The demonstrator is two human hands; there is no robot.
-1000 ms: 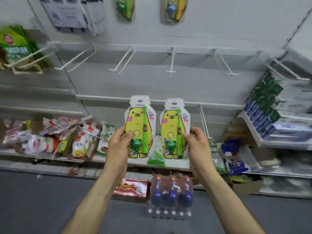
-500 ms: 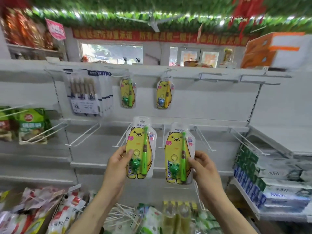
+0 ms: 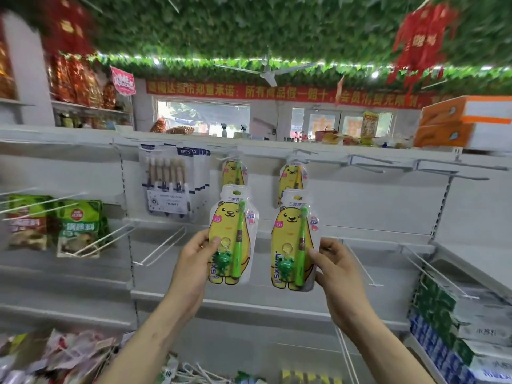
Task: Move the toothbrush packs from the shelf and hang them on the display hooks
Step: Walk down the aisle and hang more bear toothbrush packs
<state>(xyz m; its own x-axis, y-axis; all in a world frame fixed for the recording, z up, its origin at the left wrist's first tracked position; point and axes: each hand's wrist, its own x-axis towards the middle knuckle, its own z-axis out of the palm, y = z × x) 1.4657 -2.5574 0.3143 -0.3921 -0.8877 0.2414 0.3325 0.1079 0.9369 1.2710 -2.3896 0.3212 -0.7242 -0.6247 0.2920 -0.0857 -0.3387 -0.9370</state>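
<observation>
Two bare white wire hooks (image 3: 371, 165) at the right of the top rail stand free, with open white back panel (image 3: 374, 206) under them. Left of these, two hung yellow bear-print toothbrush packs (image 3: 290, 176) fill their hooks, and a stack of white multi-brush packs (image 3: 171, 187) fills the next. Lower, long white wire prongs (image 3: 158, 245) jut forward on both sides of the held yellow packs (image 3: 230, 234), narrowing the way up

6PCS on multipack (image 3: 169, 189), BABY on toothbrush pack (image 3: 227, 231)
</observation>
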